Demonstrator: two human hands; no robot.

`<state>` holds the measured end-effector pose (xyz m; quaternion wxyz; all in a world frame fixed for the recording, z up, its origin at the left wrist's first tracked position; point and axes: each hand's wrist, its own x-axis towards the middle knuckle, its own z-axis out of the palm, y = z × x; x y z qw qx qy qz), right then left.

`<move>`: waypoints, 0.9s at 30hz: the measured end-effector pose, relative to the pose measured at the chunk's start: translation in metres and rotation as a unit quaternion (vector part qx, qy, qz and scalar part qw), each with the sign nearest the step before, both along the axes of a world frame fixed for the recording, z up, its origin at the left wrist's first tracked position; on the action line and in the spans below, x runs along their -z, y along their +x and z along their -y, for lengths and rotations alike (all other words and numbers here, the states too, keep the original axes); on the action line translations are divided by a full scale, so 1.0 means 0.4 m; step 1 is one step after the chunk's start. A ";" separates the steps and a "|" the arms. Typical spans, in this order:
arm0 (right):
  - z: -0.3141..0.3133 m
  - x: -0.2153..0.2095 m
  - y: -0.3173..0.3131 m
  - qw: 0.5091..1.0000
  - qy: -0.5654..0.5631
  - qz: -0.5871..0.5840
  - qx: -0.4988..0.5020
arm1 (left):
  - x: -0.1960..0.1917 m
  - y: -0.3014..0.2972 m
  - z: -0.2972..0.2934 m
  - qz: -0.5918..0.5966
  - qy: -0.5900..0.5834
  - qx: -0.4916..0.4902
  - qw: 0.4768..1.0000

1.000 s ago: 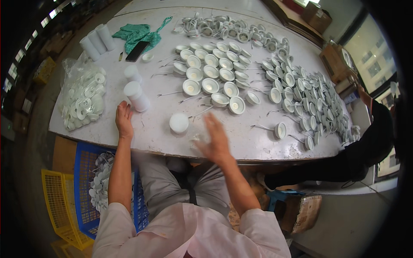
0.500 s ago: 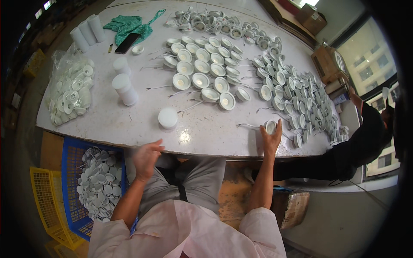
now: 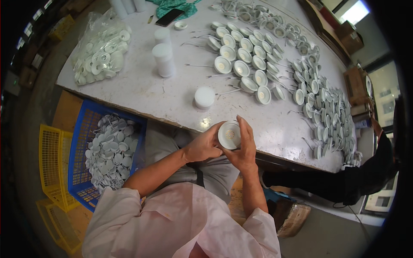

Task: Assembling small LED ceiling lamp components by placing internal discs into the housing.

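Between my two hands, at the table's front edge, is a round white LED downlight (image 3: 229, 134) with its open face and LED dots turned up. My left hand (image 3: 205, 142) grips its left side, fingers partly hidden underneath. Around the right side curls my right hand (image 3: 244, 148), its thumb and fingers on the rim. Just beyond them on the table stands a short stack of white round discs (image 3: 204, 97). Rows of similar downlights (image 3: 244, 56) with wire leads lie face up farther back.
Many downlights (image 3: 320, 107) crowd the table's right side. A clear bag of white rings (image 3: 103, 56) and a tall disc stack (image 3: 163, 60) stand left. A phone (image 3: 169, 17) lies near green cloth (image 3: 183, 6). A blue basket (image 3: 76, 159) holds white lamp parts. Someone's dark sleeve (image 3: 370, 180) is at right.
My right hand has brought a downlight from the right of the table toward my body. My left hand has moved right and now holds it too. The view has turned.
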<state>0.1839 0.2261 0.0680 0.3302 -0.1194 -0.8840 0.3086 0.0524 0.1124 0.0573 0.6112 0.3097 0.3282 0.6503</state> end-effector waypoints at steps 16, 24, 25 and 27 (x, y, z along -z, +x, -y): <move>-0.084 0.089 -0.287 0.924 -0.340 0.086 0.153 | 0.097 -0.076 0.161 -0.246 -0.075 -0.255 0.932; -0.096 0.116 -0.325 0.912 -0.384 0.047 0.140 | 0.062 -0.087 0.164 -0.226 -0.060 -0.288 0.929; -0.097 0.121 -0.324 0.912 -0.384 0.048 0.140 | 0.067 -0.088 0.165 -0.225 -0.061 -0.288 0.929; -0.099 0.127 -0.321 0.861 -0.496 -0.010 0.114 | 0.081 -0.088 0.163 -0.208 -0.049 -0.285 0.934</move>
